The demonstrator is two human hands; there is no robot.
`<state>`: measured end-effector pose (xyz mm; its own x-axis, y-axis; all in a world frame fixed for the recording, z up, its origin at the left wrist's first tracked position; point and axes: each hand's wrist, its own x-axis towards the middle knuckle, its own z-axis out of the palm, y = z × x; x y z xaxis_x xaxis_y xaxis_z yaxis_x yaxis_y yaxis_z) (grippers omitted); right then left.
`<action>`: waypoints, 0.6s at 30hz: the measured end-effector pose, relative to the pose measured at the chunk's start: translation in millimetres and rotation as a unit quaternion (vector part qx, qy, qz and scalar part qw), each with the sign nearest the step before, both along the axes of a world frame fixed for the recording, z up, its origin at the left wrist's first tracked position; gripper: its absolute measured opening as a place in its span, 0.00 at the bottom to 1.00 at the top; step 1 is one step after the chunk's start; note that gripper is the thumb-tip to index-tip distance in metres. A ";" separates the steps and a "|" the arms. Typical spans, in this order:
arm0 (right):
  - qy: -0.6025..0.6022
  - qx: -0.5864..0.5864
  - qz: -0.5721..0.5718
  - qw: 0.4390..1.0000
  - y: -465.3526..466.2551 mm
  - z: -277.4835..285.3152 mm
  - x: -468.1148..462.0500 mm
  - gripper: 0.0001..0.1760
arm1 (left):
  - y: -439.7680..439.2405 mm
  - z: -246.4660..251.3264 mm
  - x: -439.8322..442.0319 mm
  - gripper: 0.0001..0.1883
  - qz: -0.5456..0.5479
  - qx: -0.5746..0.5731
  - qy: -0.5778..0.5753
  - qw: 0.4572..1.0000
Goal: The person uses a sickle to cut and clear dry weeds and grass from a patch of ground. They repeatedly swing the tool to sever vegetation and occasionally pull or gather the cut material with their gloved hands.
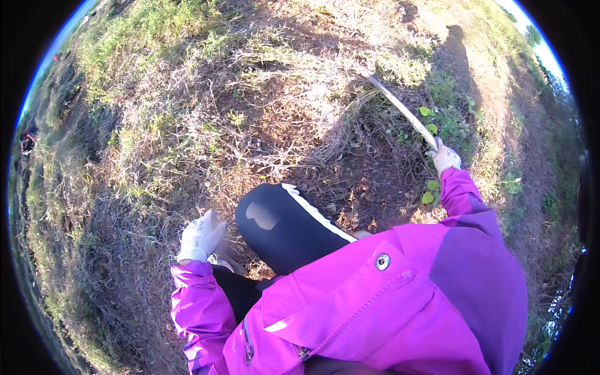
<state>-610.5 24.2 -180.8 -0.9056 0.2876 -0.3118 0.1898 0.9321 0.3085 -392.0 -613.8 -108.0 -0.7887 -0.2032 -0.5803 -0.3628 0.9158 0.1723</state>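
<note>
My right hand [445, 157], in a pale glove, is closed around the lower end of a long wooden handle [403, 108]. The handle slants up and left to a pile of cut, dry grass [337, 136]; whatever is at its far end is lost in the glare and stalks. My left hand [201, 236], in a white glove, hangs low beside my bent knee, over dry weeds. Its fingers are curled, and I cannot tell whether anything is in them.
Dry and green weeds [154, 126] cover the uneven ground. Leafy green plants [429, 126] grow near the handle. Bare brown soil [361, 187] shows before my knee [276, 225]. A small red and dark shape [27, 142] is far off at the left rim.
</note>
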 end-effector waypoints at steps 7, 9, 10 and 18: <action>0.036 -0.065 -0.048 0.996 -33.8 -23.0 93.0 0.35 | 4.9 -1.7 3.0 0.22 0.014 0.009 -0.023 1.000; 0.077 -0.080 -0.015 0.994 -44.5 -11.2 87.7 0.34 | 5.6 0.8 3.5 0.22 0.011 0.000 -0.028 1.000; 0.088 -0.071 -0.009 0.993 -47.8 -3.0 85.0 0.33 | 5.6 1.8 3.9 0.22 0.010 -0.003 -0.026 1.000; 0.116 -0.235 0.023 0.965 -80.3 7.4 85.4 0.32 | 4.4 -0.9 0.8 0.24 0.011 -0.002 -0.031 0.999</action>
<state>-525.1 -56.1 -173.3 -0.9752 0.1218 -0.1848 0.1582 0.9676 -0.1969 -391.2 -609.3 -108.9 -0.7469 -0.2219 -0.6268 -0.3919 0.9085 0.1452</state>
